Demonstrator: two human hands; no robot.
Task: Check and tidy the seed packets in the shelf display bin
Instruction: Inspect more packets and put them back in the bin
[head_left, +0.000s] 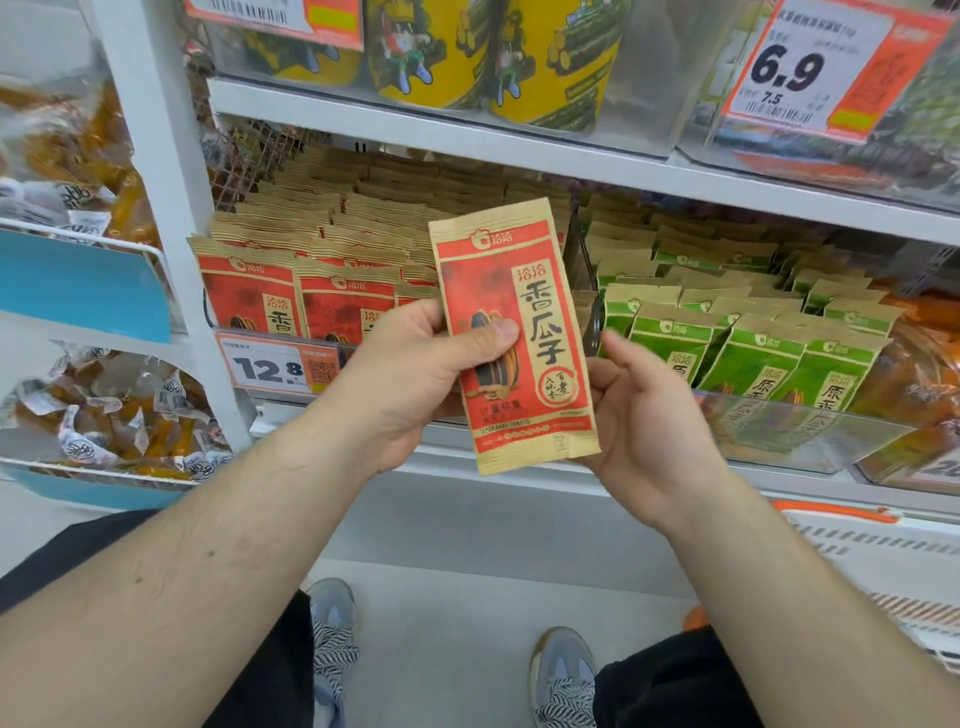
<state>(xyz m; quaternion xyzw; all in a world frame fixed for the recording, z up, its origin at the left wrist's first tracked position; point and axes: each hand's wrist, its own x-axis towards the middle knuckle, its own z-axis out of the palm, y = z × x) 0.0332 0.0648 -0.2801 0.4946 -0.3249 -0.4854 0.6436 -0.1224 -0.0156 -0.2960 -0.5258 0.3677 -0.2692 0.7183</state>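
A red and tan seed packet (540, 332) stands upright in front of the shelf, its printed face toward me. My left hand (415, 374) grips its left edge, thumb across the front. My right hand (644, 410) is beside the packet's lower right edge, fingers relaxed and partly behind it; whether it touches the packet is unclear. Behind the packet, rows of the same red packets (291, 291) fill the left display bin (205, 306). Green packets (748, 343) fill the bin to the right behind a clear front wall (810, 436).
An orange price tag reading 12.8 (270, 366) hangs on the shelf edge. Yellow tubs (467, 52) stand on the shelf above, beside a 6.9 price sign (810, 67). Wire baskets of wrapped snacks (109, 415) sit at the left. A white basket (883, 566) is low right.
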